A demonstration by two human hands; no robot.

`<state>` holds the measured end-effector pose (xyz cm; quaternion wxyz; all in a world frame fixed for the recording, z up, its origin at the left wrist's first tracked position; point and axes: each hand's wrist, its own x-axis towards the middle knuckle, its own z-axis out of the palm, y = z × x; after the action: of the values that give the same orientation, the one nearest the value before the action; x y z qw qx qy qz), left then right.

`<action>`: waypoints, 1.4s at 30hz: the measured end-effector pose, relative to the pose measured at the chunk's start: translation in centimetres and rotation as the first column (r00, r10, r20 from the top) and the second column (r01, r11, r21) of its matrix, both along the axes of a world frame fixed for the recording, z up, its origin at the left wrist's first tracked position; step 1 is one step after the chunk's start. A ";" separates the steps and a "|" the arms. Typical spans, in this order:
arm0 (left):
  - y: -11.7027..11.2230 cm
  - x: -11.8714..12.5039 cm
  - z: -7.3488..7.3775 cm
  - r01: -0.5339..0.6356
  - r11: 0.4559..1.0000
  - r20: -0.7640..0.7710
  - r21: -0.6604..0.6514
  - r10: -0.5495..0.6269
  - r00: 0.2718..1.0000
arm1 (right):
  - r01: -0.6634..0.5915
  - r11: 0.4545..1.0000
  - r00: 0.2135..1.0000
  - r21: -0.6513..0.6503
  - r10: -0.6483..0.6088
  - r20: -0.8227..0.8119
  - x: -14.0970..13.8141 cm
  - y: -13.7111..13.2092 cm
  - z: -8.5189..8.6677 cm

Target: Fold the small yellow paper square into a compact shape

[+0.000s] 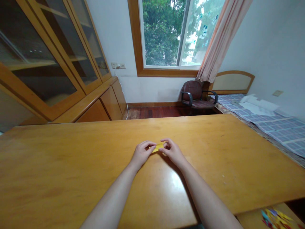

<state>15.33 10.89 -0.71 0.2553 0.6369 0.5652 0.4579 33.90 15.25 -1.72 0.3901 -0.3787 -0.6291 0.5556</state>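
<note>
A small piece of yellow paper (158, 147), seemingly folded, is held between my two hands just above the wooden table (71, 165). My left hand (143, 152) pinches its left end between thumb and fingers. At the right end, my right hand (172, 153) has its thumb against the paper and some fingers curled behind it, while the index finger is lifted off. The paper's ends are partly hidden by the fingers, and its exact folds are too small to make out.
Colourful small paper-like pieces (277, 218) lie on a lower surface at the bottom right. A glass-door cabinet (57, 63) stands left. Beyond the table are an armchair (196, 95), a window and a bed (269, 117) with a checked cover.
</note>
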 end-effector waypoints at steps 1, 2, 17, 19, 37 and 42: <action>0.0 0.0 0.0 -0.008 1.000 0.004 0.001 0.008 1.000 | 0.004 1.000 1.000 -0.014 -0.004 -0.023 0.0 0.0 -0.1; 0.0 -0.1 0.0 -0.017 1.000 0.009 0.002 0.017 1.000 | 0.008 1.000 0.999 -0.028 -0.009 -0.042 0.0 0.1 -0.1; 0.3 -0.1 -0.3 -0.069 0.997 0.103 -0.041 0.072 0.992 | 0.069 0.991 0.979 -0.118 -0.090 -0.184 0.1 0.3 0.2; 0.2 0.0 -0.3 -0.064 0.996 0.140 -0.065 0.073 0.987 | 0.071 0.991 0.978 -0.116 -0.092 -0.189 0.1 0.3 0.3; 0.3 0.0 0.1 0.015 0.987 0.220 -0.159 0.021 0.975 | 0.097 0.994 0.971 -0.055 -0.106 -0.213 0.3 0.5 -0.3; 0.3 0.0 0.1 0.026 0.985 0.193 -0.171 0.007 0.981 | 0.105 0.993 0.967 -0.045 -0.112 -0.229 0.2 0.5 -0.3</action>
<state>15.36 11.19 -0.58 0.3655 0.5676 0.5723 0.4655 34.12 15.70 -1.97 0.4844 -0.3515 -0.5487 0.5837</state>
